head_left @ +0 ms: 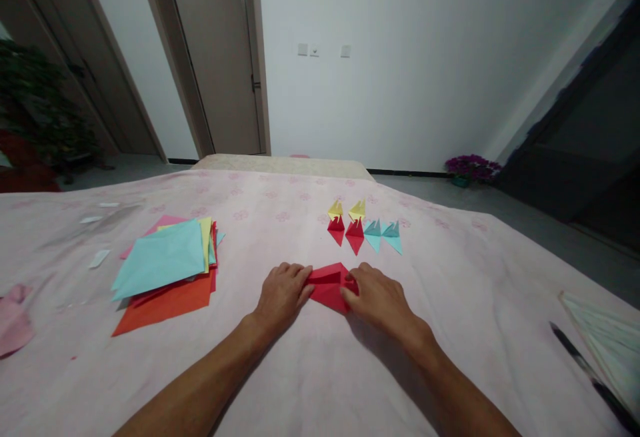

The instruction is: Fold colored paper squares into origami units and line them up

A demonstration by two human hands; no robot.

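A partly folded sheet of red origami paper (327, 287) lies on the pink patterned cloth in front of me, one flap raised along its upper side. At its left corner, my left hand (286, 288) has its fingers closed on the edge. My right hand (377, 294) pinches the paper's right side between thumb and curled fingers. Just beyond stand several small folded paper birds: yellow ones (357, 210) at the back, red ones (355, 234) ahead of them, and light blue ones (391, 234) to the right.
To the left lies a stack of coloured paper sheets (163, 257), light blue on top. A black pen (583, 362) and a clear-covered pad (610, 347) lie at the right edge. Clear plastic wrapping (95, 277) and a pink object (15, 324) are at far left.
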